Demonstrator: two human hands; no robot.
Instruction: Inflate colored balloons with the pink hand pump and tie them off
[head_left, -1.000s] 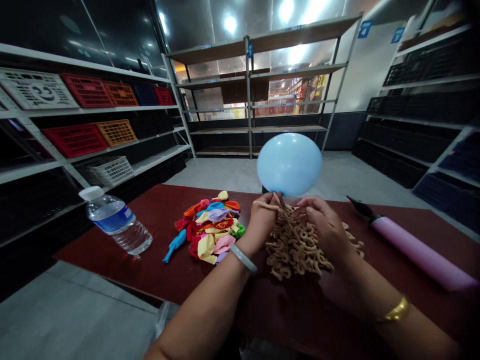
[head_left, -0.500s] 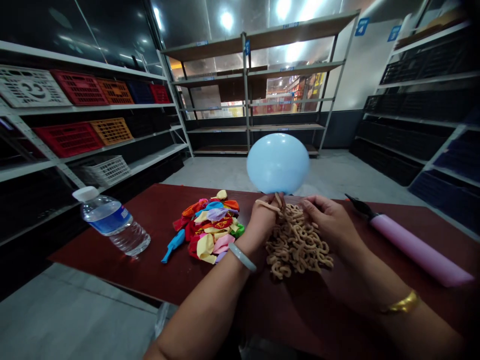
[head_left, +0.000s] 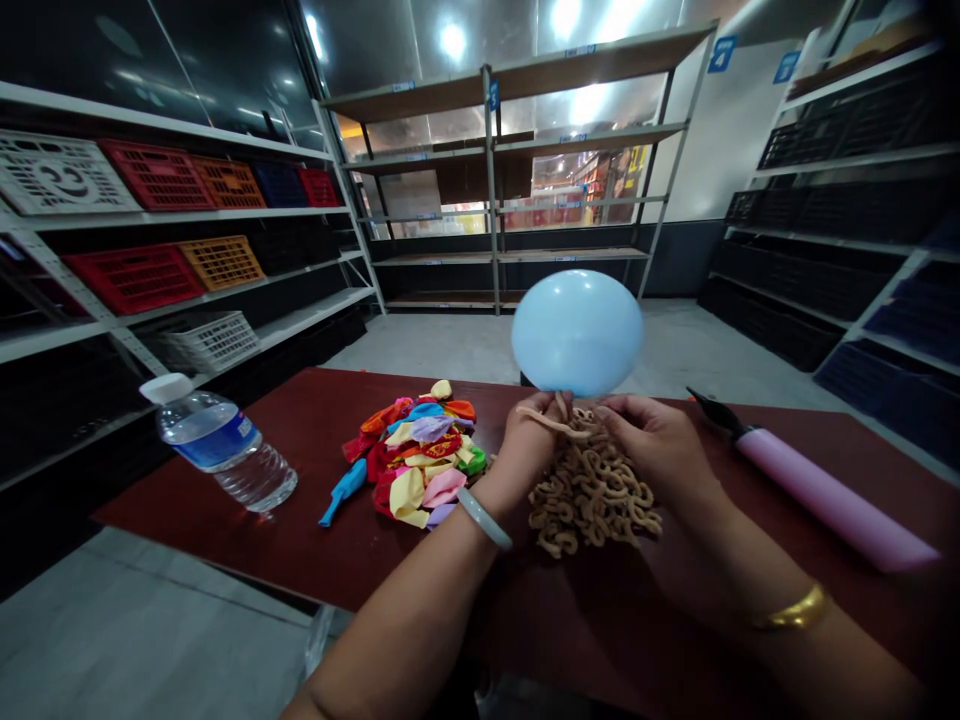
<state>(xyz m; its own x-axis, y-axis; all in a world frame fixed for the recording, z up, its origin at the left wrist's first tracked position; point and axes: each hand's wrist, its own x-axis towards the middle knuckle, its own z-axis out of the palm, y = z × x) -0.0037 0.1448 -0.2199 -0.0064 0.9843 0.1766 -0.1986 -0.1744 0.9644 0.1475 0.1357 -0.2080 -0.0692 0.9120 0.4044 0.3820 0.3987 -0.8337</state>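
Note:
A blown-up light blue balloon (head_left: 577, 330) stands above my left hand (head_left: 529, 440), whose fingers are closed round its lower end and a tan band (head_left: 551, 421). The band stretches to the right across the gap between my hands. My right hand (head_left: 660, 445) is closed in a pinch near the band's right end; what lies between its fingertips is too small to make out. Below both hands a pile of tan curled pieces (head_left: 592, 505) lies on the dark red table (head_left: 300, 560). Left of my left wrist is a heap of colourful limp balloons (head_left: 427, 455).
A water bottle (head_left: 225, 445) with a white cap leans at the table's left. A pink pump (head_left: 832, 495) with a black nozzle lies at the right. Behind are metal shelves (head_left: 495, 160), with coloured crates (head_left: 131, 280) on the left rack.
The balloon has shifted to the right and tilted a little. The tan band now stretches farther right, and my right hand's fingers have moved slightly left.

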